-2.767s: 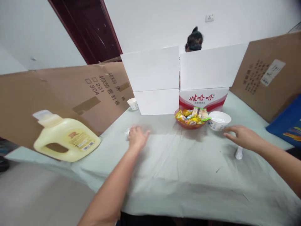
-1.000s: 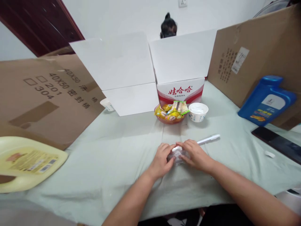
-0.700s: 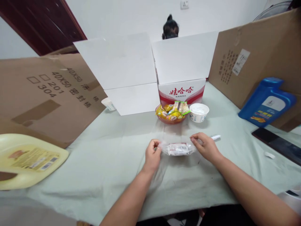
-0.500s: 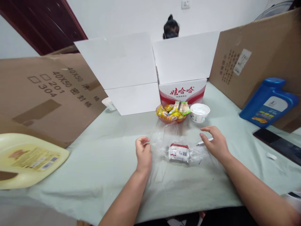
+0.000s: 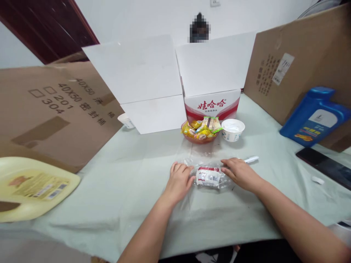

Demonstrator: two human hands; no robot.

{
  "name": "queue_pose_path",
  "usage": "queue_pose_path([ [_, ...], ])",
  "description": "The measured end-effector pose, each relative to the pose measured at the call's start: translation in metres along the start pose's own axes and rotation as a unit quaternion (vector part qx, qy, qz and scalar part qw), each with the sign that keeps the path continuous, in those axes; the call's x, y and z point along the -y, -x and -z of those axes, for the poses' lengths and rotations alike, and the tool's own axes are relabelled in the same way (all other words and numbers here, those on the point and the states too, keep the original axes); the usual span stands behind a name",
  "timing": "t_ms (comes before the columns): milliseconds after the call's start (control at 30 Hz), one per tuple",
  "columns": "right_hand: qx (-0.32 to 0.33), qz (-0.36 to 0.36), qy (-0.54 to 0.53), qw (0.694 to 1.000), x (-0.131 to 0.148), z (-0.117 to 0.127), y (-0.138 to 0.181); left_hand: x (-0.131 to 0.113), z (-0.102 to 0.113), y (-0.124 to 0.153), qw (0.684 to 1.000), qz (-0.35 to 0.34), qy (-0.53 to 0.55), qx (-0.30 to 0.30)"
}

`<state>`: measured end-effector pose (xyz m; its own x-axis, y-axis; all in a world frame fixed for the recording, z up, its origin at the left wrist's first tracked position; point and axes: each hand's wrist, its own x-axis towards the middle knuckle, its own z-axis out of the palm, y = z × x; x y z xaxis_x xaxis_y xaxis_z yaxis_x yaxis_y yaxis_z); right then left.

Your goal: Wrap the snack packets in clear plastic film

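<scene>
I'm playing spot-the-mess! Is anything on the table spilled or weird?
Nothing looks spilled. The clear plastic looks crumpled. A tiny white piece lies loose near the dark phone, like a dropped scrap; I can't tell what it is.

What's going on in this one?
A person's left hand and right hand are at crinkled clear plastic film, one on either side of a small red-and-white packet. Whether the packet lies in or on the film isn't clear, nor whether the fingers grip it. A white pen shows past the right hand; a snack bowl and paper cup stand farther back.
</scene>
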<state>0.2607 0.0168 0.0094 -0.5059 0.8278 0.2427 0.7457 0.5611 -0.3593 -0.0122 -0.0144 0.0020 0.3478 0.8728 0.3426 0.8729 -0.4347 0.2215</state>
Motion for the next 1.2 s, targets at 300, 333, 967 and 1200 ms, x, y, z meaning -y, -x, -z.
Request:
queue_pose_path([
  [300,0.145,0.122,-0.19,0.963,0.022,0.044,0.019,-0.016,0.067,0.016,0.975,-0.125,0.145,0.116],
  [333,0.195,0.14,-0.216,0.947,0.024,0.049,0.021,-0.018,0.075,0.019,0.96,-0.141,0.176,0.165],
  [967,0.035,0.115,-0.048,0.992,0.038,-0.015,0.006,-0.014,0.026,0.015,0.999,0.022,0.036,0.007],
  [1200,0.034,0.064,-0.14,0.988,0.03,0.021,-0.004,-0.01,0.02,0.012,0.961,0.124,0.023,0.246],
])
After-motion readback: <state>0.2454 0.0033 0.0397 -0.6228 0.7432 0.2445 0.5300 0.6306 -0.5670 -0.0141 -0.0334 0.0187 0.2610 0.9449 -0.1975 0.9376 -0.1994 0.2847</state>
